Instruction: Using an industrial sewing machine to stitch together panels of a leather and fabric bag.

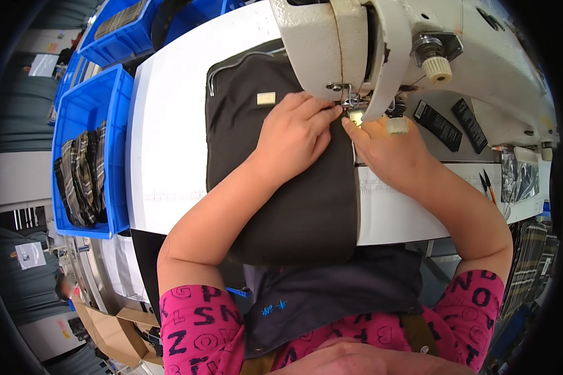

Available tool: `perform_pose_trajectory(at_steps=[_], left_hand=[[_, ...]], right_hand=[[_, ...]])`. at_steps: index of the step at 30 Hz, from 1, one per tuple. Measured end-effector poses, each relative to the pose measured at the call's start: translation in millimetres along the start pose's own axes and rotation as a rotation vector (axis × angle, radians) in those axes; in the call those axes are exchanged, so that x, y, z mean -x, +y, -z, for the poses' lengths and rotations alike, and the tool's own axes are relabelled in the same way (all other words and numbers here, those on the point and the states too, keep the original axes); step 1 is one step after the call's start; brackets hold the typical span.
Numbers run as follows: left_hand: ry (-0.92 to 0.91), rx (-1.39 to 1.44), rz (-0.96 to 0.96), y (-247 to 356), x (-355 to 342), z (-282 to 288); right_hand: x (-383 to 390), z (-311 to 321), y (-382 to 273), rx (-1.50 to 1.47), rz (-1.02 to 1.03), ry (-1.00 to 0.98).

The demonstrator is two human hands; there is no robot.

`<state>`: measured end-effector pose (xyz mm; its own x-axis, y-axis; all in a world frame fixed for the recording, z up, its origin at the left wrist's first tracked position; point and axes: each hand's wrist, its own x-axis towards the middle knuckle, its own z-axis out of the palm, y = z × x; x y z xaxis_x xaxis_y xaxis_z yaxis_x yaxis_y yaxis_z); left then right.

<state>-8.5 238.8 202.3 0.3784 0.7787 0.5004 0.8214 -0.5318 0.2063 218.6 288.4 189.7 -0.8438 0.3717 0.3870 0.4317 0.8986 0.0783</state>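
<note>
Right, the left hand (pixel 294 134) is lying palm-down on the dark brown fabric piece (pixel 281 187), fingers together and stretched toward the needle area (pixel 351 100) of the white sewing machine (pixel 381 44), fingertips pressing the cloth flat just beside the presser foot. The right hand (pixel 388 153) is sitting at the fabric's right edge, thumb and forefinger reaching toward the same spot under the machine head; whether it's pinching the edge or just pressing on it, cannot tell, the machine's lower part is hiding the tips. Both hands are nearly touching at the needle.

The fabric piece is lying on the white table (pixel 169 144), running from under the machine head down to the table's near edge and hanging over it toward the person's lap. A zipper (pixel 238 62) is curving along its top left corner, and a small pale rectangular label (pixel 266 98) is sitting on the cloth just left of the left hand's fingers.

Around it: a blue bin (pixel 84 112) to the left of the table is holding folded plaid cloth (pixel 81 175); a second blue bin (pixel 125 31) is sitting further back. Two black strips (pixel 450 125) are lying on the machine bed right of the right hand. A ruler strip (pixel 406 187) is running along the table under the right wrist, a black-handled tool (pixel 486 184) is lying near it. Person is wearing pink sleeves (pixel 200 325) with dark lettering
</note>
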Motion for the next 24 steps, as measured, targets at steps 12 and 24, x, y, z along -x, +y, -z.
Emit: perform_pose_trajectory(at_steps=[12,24], left_hand=[[0.085,-0.067,-0.005,-9,-6,-4],[-0.095,-0.096,0.23,54,18,13]], right_hand=[[0,4,5,-0.024,-0.05,0.03],[22,19,-29,-0.103,-0.008,-0.137]])
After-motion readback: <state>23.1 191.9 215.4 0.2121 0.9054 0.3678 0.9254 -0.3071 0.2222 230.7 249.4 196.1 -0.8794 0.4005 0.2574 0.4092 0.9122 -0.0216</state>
